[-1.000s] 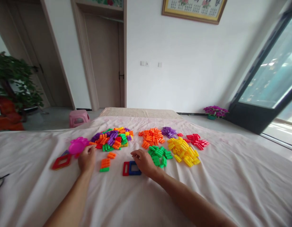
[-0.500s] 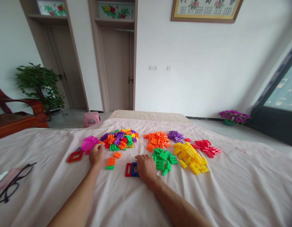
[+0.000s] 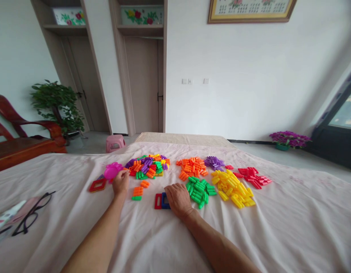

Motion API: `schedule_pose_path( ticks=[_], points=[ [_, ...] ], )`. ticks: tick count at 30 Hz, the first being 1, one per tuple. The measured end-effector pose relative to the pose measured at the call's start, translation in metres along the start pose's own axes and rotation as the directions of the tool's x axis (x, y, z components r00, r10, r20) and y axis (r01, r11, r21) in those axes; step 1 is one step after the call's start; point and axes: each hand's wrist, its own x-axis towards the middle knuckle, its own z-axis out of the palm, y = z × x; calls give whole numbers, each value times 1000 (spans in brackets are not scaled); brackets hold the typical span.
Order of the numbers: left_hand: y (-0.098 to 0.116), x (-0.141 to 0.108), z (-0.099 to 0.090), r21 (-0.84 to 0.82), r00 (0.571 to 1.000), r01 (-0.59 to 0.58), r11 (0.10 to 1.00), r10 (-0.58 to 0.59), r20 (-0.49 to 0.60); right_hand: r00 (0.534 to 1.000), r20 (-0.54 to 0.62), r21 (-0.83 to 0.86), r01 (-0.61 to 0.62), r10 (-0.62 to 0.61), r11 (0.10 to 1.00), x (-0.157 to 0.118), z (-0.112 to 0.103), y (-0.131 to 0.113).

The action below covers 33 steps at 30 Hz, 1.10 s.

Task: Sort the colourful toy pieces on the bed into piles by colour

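My left hand (image 3: 121, 182) has its fingertips pinched at the left edge of a mixed pile of bullet-shaped plastic blocks (image 3: 147, 167). An orange block shows right by the fingertips; whether it is gripped is unclear. The pink toy dish (image 3: 112, 170) lies just left of that hand. My right hand (image 3: 179, 199) is curled over the right side of a blue square frame (image 3: 164, 201), fingertips hidden. Against the blue frame lies a red frame (image 3: 158, 201). Several orange blocks (image 3: 138, 190) and a green one (image 3: 137, 198) sit between the hands.
Sorted piles of orange (image 3: 192, 167), purple (image 3: 214, 163), green (image 3: 200, 191), yellow (image 3: 232, 187) and red blocks (image 3: 253, 177) lie to the right. A red-orange frame (image 3: 97, 185) and eyeglasses (image 3: 35, 214) are at the left, on the pale cloth (image 3: 249, 235).
The whole view has shifted a little, so everything appears farther right. Both hands keep nearly the same places relative to the blocks and frames.
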Motion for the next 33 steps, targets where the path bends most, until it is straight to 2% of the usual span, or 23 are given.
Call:
schedule_pose_path(
  ticks=[6,16,27,33],
  points=[
    [-6,2,-1,-40,1000,15,999,-15,15,995,20,-39,94,-93,995,2,2,-3],
    [-4,1,0,-67,997,67,996,-64,37,995,30,-23,98,-97,995,1,2,-4],
    [-2,0,0,-30,996,72,997,-70,63,994,28,17,104,-105,994,3,0,-4],
    [1,-1,0,-35,993,81,996,-78,84,993,-7,118,114,-114,986,3,0,-3]
  ],
)
